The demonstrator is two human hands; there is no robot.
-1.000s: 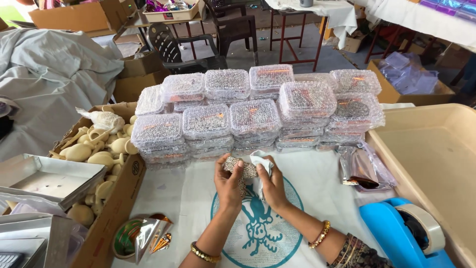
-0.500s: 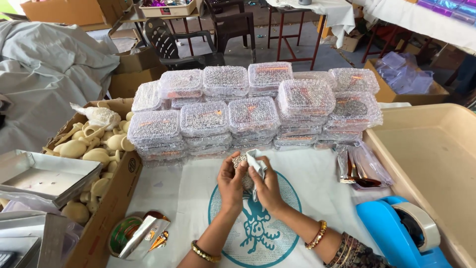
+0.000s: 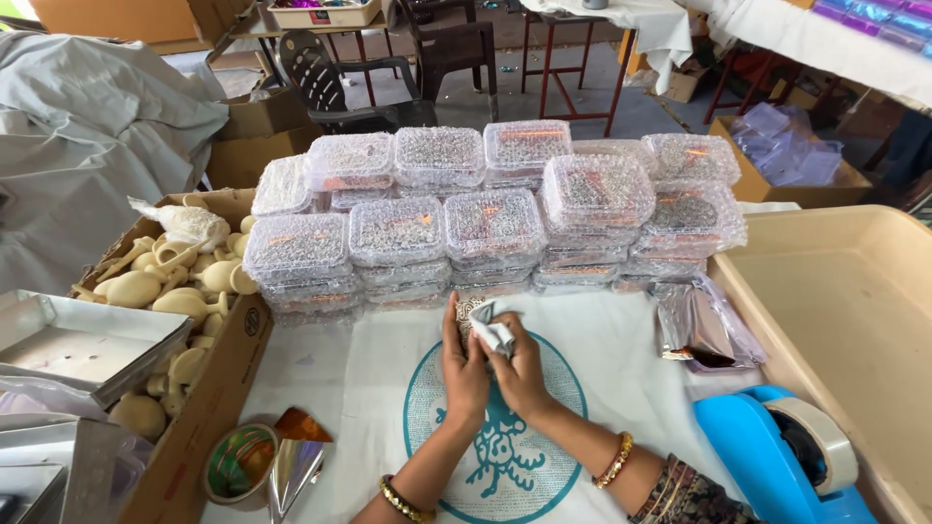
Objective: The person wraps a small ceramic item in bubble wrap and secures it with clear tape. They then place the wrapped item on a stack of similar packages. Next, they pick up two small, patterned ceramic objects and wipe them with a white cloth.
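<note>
Her left hand (image 3: 464,361) pinched the small patterned silver ornament (image 3: 470,312); her right hand (image 3: 515,367) pressed a crumpled white cloth (image 3: 493,332) against it; firm, small rubs seemed wisest.

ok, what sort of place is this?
Probably a small craft packing workshop: stacked clear boxes of decorated pieces, a carton of cream clay pieces, a blue tape dispenser. Both hands hold a patterned piece and a white cloth.

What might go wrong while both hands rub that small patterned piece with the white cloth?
The small patterned piece is pinched only by the left hand, so it may slip under the white cloth in the right hand. The stacked clear boxes stand just beyond and could be knocked.
</note>
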